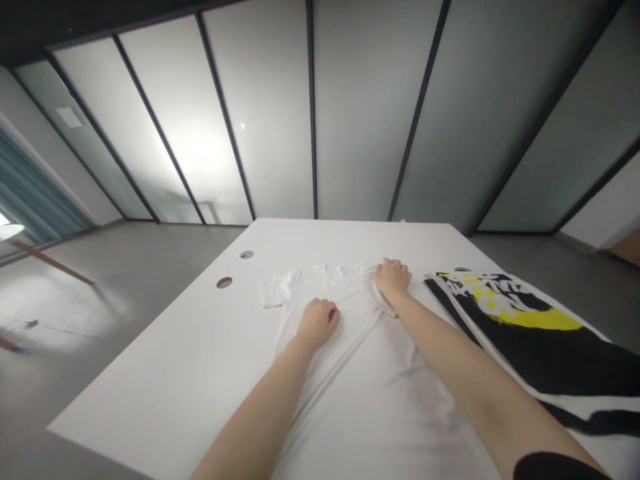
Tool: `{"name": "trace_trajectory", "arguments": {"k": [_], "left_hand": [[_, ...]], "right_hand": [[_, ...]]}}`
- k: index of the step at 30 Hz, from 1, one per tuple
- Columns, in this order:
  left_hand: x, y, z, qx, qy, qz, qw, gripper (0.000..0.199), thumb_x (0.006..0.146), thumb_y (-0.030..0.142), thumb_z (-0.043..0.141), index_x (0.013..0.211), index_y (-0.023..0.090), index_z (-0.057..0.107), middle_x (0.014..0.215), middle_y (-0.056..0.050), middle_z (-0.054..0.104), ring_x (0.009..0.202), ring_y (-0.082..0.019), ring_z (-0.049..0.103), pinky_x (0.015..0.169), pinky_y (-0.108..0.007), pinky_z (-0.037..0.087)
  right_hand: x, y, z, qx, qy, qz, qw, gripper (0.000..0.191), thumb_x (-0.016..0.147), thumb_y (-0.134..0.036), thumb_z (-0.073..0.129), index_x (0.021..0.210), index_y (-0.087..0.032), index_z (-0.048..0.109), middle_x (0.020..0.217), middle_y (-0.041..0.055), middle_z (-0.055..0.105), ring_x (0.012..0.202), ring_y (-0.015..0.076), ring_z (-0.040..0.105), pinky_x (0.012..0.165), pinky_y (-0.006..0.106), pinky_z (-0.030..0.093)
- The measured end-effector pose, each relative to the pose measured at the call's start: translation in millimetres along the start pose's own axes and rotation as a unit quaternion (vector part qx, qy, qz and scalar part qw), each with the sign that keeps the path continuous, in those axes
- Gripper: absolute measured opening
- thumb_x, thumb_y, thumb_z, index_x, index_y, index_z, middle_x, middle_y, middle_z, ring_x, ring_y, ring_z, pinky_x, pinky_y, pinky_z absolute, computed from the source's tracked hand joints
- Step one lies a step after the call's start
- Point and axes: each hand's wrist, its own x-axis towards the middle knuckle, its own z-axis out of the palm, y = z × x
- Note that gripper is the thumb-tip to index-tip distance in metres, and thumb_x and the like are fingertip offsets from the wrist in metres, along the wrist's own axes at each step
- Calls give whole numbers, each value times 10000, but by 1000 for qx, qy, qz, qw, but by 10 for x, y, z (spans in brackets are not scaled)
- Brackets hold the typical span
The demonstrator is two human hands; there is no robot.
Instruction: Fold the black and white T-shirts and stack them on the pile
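A white T-shirt [350,340] lies spread on the white table in front of me, its neck end toward the far edge. Its left sleeve [273,292] rests flat, while diagonal creases cross the body. My left hand [319,322] is closed with curled fingers on the shirt's chest, pinching the cloth; the fingertips are partly hidden. At the far right shoulder, beside the bunched right sleeve, my right hand [393,277] is closed on the fabric. The lower part of the shirt runs out of view beneath my arms.
To the right on the white table [165,373] lies a black, white and yellow printed cloth [540,333]. Round holes [225,283] pierce the tabletop at the left. Frosted glass panels [360,113] stand beyond the table. A wooden-legged piece of furniture [53,261] is on the floor at left.
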Motion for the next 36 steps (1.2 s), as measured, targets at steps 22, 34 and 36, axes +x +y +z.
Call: {"name": "trace_trajectory", "arguments": {"k": [22, 34, 36], "left_hand": [[-262, 181, 116, 101, -44, -37, 993, 558, 1052, 436, 458, 1576, 244, 477, 1695, -150, 401, 1574, -373, 335, 1264, -575, 267], [-831, 412, 82, 124, -74, -43, 989, 610, 1015, 542, 503, 1551, 251, 517, 1649, -212, 442, 1523, -493, 342, 1181, -722, 259], [-740, 444, 32, 128, -60, -64, 988, 567, 1013, 571, 500, 1464, 238, 585, 1520, -231, 562, 1416, -473, 461, 1135, -697, 327]], "right_hand": [[-718, 208, 10, -12, -77, -68, 995, 587, 1082, -422, 306, 1517, -90, 517, 1669, 213, 400, 1532, 389, 355, 1226, 494, 284], [-1362, 267, 18, -33, -78, -75, 994, 743, 1052, -516, 360, 1636, -56, 361, 1713, 263, 298, 1577, 438, 273, 1260, 553, 192], [-1358, 280, 23, -24, -90, -68, 993, 754, 1049, -531, 354, 1650, -75, 339, 1727, 257, 267, 1591, 434, 243, 1264, 573, 172]]}}
